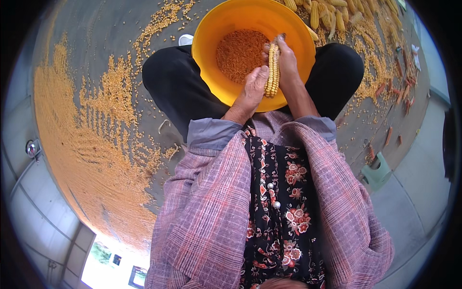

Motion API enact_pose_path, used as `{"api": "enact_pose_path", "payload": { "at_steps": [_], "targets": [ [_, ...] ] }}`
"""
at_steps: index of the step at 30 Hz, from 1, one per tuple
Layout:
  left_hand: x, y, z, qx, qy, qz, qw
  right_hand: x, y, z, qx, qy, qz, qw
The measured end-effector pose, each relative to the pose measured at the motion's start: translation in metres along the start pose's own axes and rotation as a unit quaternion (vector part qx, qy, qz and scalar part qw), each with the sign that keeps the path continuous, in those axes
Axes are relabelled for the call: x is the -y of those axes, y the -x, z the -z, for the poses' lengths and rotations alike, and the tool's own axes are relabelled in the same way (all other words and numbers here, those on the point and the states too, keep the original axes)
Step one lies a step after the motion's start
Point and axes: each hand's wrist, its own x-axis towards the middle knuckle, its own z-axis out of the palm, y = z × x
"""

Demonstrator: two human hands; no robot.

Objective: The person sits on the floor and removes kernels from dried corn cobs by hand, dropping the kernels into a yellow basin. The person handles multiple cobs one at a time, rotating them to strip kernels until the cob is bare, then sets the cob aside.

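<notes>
A yellow plastic basin (205, 68) stands between the person's bent knees, with reddish-orange maize kernels (240, 54) lying in its bottom. Over its right half, a dried ear of maize (273, 72) with yellow kernels is held upright in the picture. My right hand (286, 57) is wrapped around the ear's upper part, its fingers partly hidden behind the ear. At the ear's lower left side, my left hand (254, 86) grips it, thumb pointing up along the rows; its other fingers are mostly hidden.
Unshelled maize ears (326, 16) are heaped beyond the basin at the upper right. Bare reddish cobs (399, 95) lie scattered on the right. A wide layer of loose kernels (90, 155) covers the floor on the left. A pale green plastic stool (377, 173) stands at the lower right.
</notes>
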Motion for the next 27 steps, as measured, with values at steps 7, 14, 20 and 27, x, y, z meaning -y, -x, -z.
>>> {"api": "enact_pose_path", "payload": {
  "at_steps": [7, 14, 20, 27],
  "targets": [
    [0.018, -0.017, 0.03, -0.053, -0.176, -0.049, 0.982, -0.009, 0.001, -0.009, -0.018, 0.063, 0.012, 0.998],
    [-0.002, -0.001, 0.007, -0.054, -0.07, -0.02, 0.996, -0.006, -0.003, -0.006, -0.024, -0.01, -0.008, 1.0],
    [-0.01, 0.003, 0.016, 0.002, -0.156, 0.013, 0.988, -0.011, -0.017, 0.001, -0.038, -0.036, -0.02, 0.998],
    [-0.011, 0.001, 0.022, -0.001, -0.045, 0.019, 0.999, -0.014, -0.011, -0.014, -0.02, -0.048, -0.063, 0.997]
  ]
}}
